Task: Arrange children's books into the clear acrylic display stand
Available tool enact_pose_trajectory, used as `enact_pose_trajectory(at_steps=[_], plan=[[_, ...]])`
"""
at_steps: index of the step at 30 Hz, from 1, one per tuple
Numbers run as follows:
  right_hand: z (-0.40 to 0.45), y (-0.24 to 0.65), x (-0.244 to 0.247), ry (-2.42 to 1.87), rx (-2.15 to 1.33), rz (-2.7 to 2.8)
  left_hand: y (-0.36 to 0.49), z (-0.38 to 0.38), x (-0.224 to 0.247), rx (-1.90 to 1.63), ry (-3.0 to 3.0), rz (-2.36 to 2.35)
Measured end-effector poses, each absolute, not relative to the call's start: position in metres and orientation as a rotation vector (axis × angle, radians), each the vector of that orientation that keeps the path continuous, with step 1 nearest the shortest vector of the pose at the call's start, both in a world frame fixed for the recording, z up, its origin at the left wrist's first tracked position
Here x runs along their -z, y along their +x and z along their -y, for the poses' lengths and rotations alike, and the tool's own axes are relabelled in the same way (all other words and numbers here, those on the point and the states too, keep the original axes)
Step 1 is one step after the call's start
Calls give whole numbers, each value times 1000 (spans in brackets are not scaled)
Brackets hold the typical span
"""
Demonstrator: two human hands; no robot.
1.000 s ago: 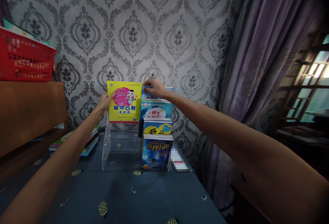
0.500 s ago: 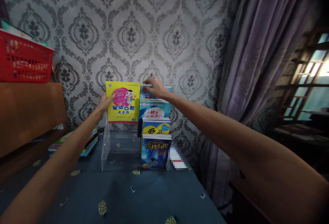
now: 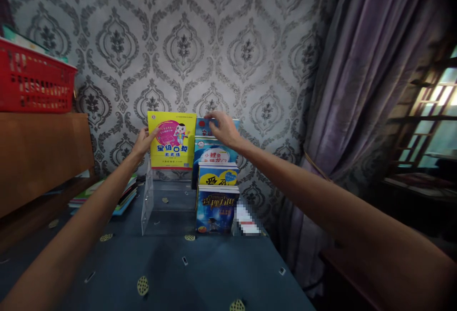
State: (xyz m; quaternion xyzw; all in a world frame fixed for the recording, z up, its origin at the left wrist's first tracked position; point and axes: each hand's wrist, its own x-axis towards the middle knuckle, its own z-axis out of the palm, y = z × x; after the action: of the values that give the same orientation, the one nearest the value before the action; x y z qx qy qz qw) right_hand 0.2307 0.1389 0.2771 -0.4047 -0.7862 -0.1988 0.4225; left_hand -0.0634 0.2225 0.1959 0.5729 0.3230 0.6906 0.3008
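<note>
A yellow book stands upright at the top left of a clear tiered rack. My left hand is closed on its left edge, thumb across the front cover. My right hand is at the blue book on the top right tier, its fingers curved at the cover's upper part; whether they grip it is unclear. Below that book, stepped down the right side, stand a light blue book, a yellow and blue book and a dark blue book.
Several flat books are stacked left of the rack, partly behind my left forearm. A red basket sits on a wooden cabinet at the far left. The blue tablecloth ends near a purple curtain on the right.
My right hand has shifted slightly right and down along the blue book's top, its fingers now bent lower over the cover. My left hand still holds the yellow book.
</note>
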Motion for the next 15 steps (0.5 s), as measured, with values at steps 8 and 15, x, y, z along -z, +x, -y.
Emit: enact_pose_trajectory(at_steps=[8, 15], plan=[[-54, 202, -144, -428, 400, 2353, -94, -210, -146, -1989, 1510, -1107], [4, 168, 32, -512, -132, 2388, -142, -162, -40, -1816, 1715, -1639]])
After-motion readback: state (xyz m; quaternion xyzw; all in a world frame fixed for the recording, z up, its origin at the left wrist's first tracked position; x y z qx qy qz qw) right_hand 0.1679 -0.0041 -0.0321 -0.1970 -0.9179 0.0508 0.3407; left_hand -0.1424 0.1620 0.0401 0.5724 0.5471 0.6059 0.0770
